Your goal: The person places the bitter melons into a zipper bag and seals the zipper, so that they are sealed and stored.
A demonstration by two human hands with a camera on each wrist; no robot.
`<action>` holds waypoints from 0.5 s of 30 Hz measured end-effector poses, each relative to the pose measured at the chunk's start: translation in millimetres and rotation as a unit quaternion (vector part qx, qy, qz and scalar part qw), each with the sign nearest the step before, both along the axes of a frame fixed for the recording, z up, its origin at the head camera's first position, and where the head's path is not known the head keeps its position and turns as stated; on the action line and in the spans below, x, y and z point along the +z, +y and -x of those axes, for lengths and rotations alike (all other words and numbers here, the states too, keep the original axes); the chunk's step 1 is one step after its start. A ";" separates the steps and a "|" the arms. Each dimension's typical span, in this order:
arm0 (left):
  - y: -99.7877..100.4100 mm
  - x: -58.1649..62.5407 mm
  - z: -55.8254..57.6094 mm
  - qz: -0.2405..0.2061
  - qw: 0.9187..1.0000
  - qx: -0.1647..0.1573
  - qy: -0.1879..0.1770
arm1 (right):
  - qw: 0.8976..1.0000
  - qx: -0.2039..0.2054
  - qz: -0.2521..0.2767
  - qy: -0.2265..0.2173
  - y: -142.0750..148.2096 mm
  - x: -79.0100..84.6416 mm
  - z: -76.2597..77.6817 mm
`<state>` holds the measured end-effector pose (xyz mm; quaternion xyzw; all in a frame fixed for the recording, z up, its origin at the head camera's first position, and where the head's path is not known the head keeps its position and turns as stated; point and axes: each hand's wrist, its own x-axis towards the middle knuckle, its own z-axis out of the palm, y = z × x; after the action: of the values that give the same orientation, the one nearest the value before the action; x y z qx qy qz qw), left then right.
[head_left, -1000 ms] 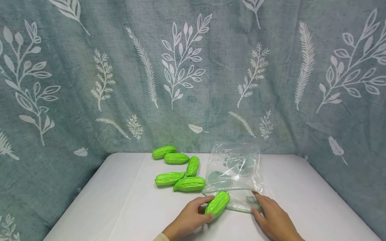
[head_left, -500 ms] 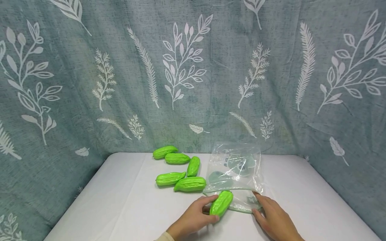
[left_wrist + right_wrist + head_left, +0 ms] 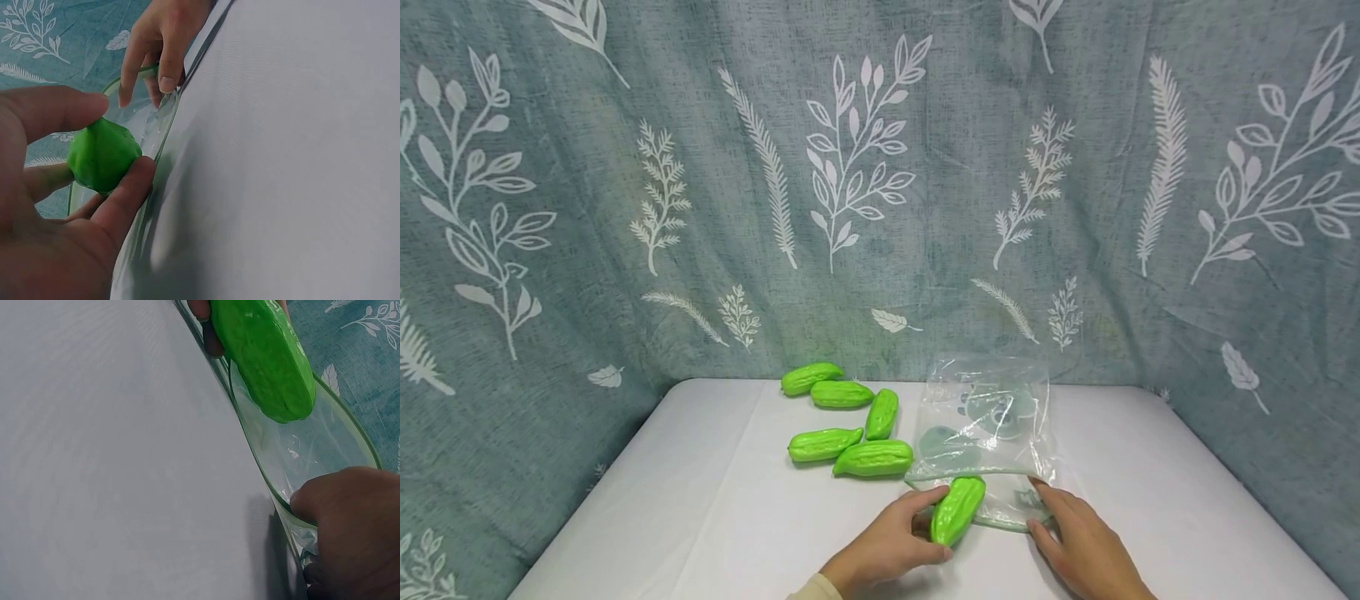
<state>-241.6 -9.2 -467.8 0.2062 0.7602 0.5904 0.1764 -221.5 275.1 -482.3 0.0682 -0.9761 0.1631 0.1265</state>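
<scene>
My left hand (image 3: 895,537) grips a bright green bitter melon (image 3: 958,510) between thumb and fingers, as the left wrist view also shows around the melon's end (image 3: 103,156). Its far end is at the mouth of a clear zip bag (image 3: 977,417) with green-edged lips. In the right wrist view, the melon (image 3: 265,362) hangs at the held-open bag mouth (image 3: 306,450). My right hand (image 3: 1078,533) pinches the right side of the bag's rim, with the thumb at the lip; its other fingers are partly hidden in the right wrist view.
Several more bitter melons (image 3: 872,458) lie loosely grouped on the white table (image 3: 722,500), left of the bag. A blue-green curtain (image 3: 880,183) with white leaf prints hangs behind the table and along its sides.
My left hand has carried the bitter melon a little to the right along the bag's mouth. My right hand keeps its place on the rim, and the other melons lie as before.
</scene>
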 end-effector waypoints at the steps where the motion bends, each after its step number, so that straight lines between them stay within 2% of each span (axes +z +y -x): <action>1: 0.2 -0.2 0.2 0.001 1.000 0.000 0.000 | 1.000 0.000 0.000 -0.001 0.1 -0.4 0.1; 8: 3.9 1.4 0.3 0.017 1.000 0.016 0.014 | 1.000 -0.002 -0.004 0.004 -0.7 -0.5 0.5; 15: 8.9 -0.4 -1.9 0.001 0.999 0.020 0.040 | 1.000 -0.003 -0.004 0.012 -1.0 -1.5 1.2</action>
<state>-239.7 -0.3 -468.2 0.2142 0.7708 0.5847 0.1346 -222.7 274.1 -483.8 0.0676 -0.9753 0.1583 0.1385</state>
